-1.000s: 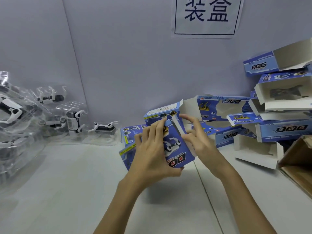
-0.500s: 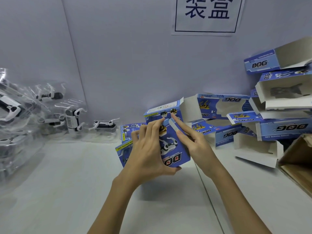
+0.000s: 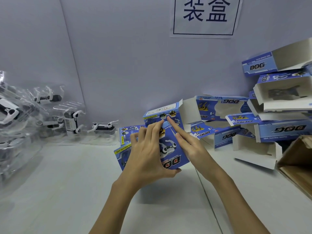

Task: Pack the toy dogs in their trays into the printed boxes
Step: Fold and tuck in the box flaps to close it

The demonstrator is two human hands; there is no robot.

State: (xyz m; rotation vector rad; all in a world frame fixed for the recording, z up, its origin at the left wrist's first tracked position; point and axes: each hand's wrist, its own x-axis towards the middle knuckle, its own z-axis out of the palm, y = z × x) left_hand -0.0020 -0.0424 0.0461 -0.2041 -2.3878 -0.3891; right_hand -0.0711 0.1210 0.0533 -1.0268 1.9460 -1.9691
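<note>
I hold a blue printed DOG box (image 3: 170,149) above the middle of the white table (image 3: 67,183). My left hand (image 3: 148,152) grips it from the left, thumb under its near edge. My right hand (image 3: 189,144) lies against its right side with straight fingers, the index tip pressing a flap near the box's top. Toy dogs in clear trays (image 3: 103,128) lie at the left along the wall, with more (image 3: 70,121) piled further left. What is inside the held box is hidden.
Several open printed boxes (image 3: 278,129) are stacked at the right against the wall, some showing white insides. More boxes (image 3: 128,134) lie behind the held one. A brown cardboard carton (image 3: 300,162) juts in at the right edge. A paper sign (image 3: 205,16) hangs on the wall.
My right hand's fingers have come in from the box's open end and now press the flap flat. The box sits a little lower and more closed; my left hand keeps its grip.
</note>
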